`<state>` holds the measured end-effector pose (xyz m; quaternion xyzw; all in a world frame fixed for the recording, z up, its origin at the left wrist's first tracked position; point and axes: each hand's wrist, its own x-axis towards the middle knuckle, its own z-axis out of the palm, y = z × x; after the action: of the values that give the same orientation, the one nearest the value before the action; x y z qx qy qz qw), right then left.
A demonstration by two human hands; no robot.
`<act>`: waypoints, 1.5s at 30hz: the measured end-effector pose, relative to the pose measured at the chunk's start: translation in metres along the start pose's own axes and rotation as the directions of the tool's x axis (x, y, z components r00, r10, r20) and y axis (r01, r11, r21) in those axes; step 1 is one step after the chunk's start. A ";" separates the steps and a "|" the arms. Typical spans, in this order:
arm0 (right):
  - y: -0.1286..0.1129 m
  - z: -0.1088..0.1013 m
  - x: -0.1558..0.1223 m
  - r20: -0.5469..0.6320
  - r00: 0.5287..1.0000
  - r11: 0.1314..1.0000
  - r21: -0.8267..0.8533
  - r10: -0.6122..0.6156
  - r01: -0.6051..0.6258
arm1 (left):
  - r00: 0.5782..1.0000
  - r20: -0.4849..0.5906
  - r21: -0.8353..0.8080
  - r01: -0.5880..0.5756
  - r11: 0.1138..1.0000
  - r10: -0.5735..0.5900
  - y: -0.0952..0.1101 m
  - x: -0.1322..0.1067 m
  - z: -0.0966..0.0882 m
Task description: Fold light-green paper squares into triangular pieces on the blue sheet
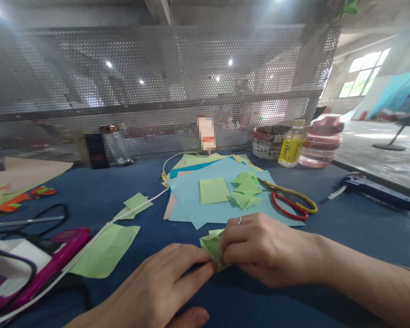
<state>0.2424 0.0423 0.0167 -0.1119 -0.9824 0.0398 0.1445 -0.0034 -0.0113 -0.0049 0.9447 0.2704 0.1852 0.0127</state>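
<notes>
Low in the middle of the head view is a partly folded piece of light green paper [212,245]. My right hand [259,248], with a ring on one finger, is closed and pinches its right side. The fingertips of my left hand [164,282] press on its lower left edge, with the thumb lower and apart. My fingers hide part of the folds. Just beyond lies a stack of coloured sheets, with light blue paper [187,212] on top. On it are a green paper square [214,190], several folded green pieces [246,189] and scissors [294,200] with red and yellow handles.
Green paper scraps [104,250] lie left, crossed by a white cable [99,237]. Nearby is a magenta power strip [37,273]. A glue gun [379,191] lies right. Behind stand a yellow-labelled bottle [290,148], pink bottle [321,143], round container [269,143] and phone [206,133], before a perforated panel [177,82].
</notes>
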 end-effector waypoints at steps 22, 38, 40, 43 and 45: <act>-0.004 0.003 -0.001 0.044 0.999 0.994 -0.107 -0.001 0.005 | 0.953 -0.264 0.089 -0.128 0.988 0.147 -0.006 0.003 0.023; -0.003 0.006 -0.001 -0.032 0.999 0.998 -0.064 -0.012 0.010 | 0.950 -0.283 0.052 -0.123 0.991 0.133 -0.005 0.004 0.023; -0.002 0.004 -0.002 -0.063 0.998 1.000 -0.019 0.004 -0.006 | 0.946 -0.296 0.055 -0.118 0.991 0.130 -0.004 0.003 0.024; 0.002 0.000 -0.002 -0.077 0.994 0.996 0.041 0.077 -0.074 | 0.952 -0.279 0.056 -0.113 0.992 0.125 -0.002 0.001 0.021; 0.005 -0.002 -0.002 -0.052 0.990 0.990 0.053 0.132 -0.129 | 0.971 -0.215 0.048 -0.094 0.994 0.102 0.000 0.001 0.015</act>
<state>0.2454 0.0468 0.0174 -0.1734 -0.9672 0.0704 0.1716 0.0025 -0.0099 -0.0185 0.9311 0.2265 0.2825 -0.0436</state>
